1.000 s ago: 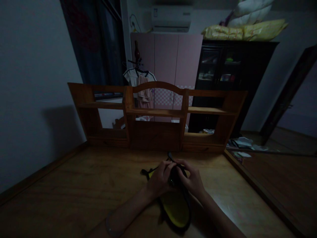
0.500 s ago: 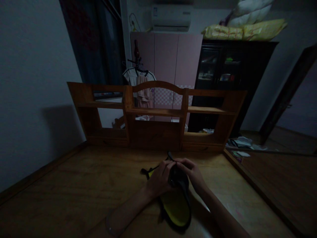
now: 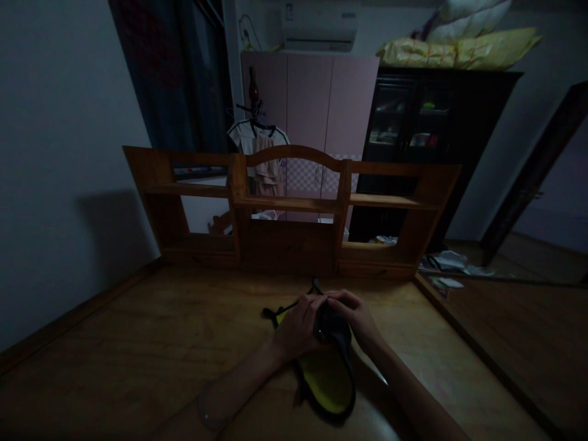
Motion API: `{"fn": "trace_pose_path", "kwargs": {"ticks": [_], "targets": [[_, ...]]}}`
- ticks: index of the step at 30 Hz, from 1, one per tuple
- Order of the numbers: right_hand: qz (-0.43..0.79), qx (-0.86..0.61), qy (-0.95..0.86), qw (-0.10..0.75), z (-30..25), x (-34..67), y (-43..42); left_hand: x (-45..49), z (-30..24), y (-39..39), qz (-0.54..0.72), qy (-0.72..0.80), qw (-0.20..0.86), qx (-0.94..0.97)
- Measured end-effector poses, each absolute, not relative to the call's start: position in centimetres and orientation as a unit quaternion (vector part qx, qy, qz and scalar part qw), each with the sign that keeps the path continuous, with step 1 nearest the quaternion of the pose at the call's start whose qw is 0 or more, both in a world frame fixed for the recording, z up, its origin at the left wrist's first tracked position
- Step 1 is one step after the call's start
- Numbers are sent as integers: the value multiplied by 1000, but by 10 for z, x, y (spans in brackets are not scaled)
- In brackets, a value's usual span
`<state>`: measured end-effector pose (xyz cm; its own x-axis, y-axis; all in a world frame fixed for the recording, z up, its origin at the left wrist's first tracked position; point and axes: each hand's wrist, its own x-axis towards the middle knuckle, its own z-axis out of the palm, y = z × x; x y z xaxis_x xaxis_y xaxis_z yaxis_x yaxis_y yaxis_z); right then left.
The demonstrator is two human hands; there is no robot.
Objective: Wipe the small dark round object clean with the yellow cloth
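A black and yellow shoe [image 3: 327,380] lies on the wooden desk [image 3: 138,343] in front of me, its yellow side up and toe end toward me. My left hand [image 3: 298,327] is closed on the shoe's far end from the left. My right hand [image 3: 356,315] is closed on the same end from the right, fingertips pinching a thin black lace or strap [image 3: 316,288] that sticks up between both hands. The room is dim, so the exact grip is hard to make out.
A wooden desk hutch [image 3: 294,211] with open shelves stands along the desk's far edge. Behind it are a pink wardrobe [image 3: 316,104], a dark glass-door cabinet [image 3: 427,122] with bundles on top, hanging clothes [image 3: 261,153], and papers [image 3: 452,263] on the floor at right.
Both hands stay on the shoe's far end; the fingers shifted slightly on the lace. The camera tilted a little, so the scene sits slightly higher in view.
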<state>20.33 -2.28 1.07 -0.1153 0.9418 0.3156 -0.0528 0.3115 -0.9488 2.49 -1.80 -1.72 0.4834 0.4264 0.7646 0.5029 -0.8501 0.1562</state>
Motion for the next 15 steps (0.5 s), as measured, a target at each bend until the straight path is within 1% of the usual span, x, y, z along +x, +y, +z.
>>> {"fn": "trace_pose_path", "kwargs": {"ticks": [8, 15], "targets": [[397, -392, -628, 543, 12, 204, -21, 26, -14, -20, -412, -291, 25, -863], [414, -393, -618, 540, 10, 203, -19, 26, -13, -22, -406, -305, 15, -861]]}}
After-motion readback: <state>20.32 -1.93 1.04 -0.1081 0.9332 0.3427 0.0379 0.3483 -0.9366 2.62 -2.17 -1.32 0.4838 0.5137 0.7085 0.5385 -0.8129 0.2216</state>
